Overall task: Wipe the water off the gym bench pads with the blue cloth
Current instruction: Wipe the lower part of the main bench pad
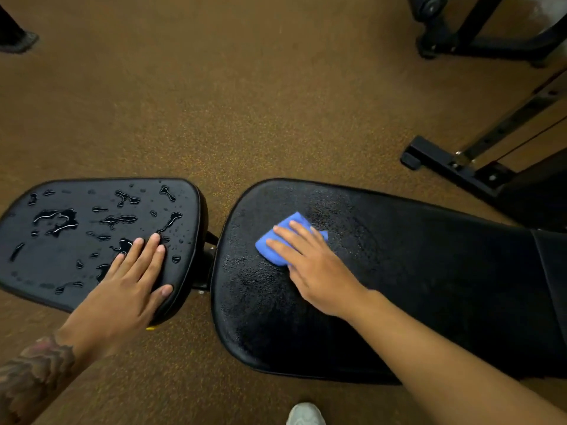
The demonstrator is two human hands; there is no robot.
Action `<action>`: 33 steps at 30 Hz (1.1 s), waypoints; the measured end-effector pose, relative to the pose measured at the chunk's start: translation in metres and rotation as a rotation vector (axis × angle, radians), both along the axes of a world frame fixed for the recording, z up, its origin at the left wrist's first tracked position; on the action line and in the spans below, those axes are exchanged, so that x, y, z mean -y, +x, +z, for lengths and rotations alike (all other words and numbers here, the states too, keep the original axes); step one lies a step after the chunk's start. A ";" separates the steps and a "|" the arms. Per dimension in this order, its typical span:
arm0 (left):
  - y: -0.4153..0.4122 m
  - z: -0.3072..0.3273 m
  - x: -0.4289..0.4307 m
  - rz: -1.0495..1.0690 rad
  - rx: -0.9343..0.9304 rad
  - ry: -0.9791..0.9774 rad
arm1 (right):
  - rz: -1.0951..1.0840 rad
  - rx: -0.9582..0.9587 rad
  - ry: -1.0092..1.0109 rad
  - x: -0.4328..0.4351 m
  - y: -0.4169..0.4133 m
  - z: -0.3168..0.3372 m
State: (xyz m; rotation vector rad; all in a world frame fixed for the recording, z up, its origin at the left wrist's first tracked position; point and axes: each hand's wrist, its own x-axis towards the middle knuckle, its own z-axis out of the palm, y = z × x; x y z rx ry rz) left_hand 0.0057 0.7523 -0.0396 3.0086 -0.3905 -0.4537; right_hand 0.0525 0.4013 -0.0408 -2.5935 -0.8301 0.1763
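Two black bench pads lie side by side. The small seat pad [61, 240] on the left carries several water puddles and drops. My left hand [129, 283] rests flat on its near right corner, fingers straight. The long back pad [429, 271] on the right shows a fine film of small droplets near its left end. My right hand [310, 268] presses the folded blue cloth [276, 240] flat onto that pad, fingers straight over the cloth. Part of the cloth is hidden under my fingers.
Brown speckled rubber floor [245, 102] surrounds the bench. A black rack foot and upright [460, 167] stand at the right, and another black machine base [460, 35] at the top right. A white shoe [305, 414] shows at the bottom edge; a dark shoe [18, 41] at top left.
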 end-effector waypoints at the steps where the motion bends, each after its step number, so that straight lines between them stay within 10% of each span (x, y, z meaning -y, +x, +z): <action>1: 0.001 -0.001 -0.001 -0.006 0.001 0.000 | -0.012 0.007 -0.016 0.017 -0.008 -0.001; 15: 0.008 -0.013 -0.011 -0.034 -0.004 0.016 | -0.475 0.105 -0.047 0.060 0.081 -0.010; 26: 0.022 -0.117 -0.093 0.045 0.069 -0.024 | -0.137 0.024 -0.053 0.060 -0.032 -0.002; 33: 0.027 -0.098 -0.074 0.136 -0.027 -0.003 | -0.429 0.033 -0.112 0.143 -0.023 0.003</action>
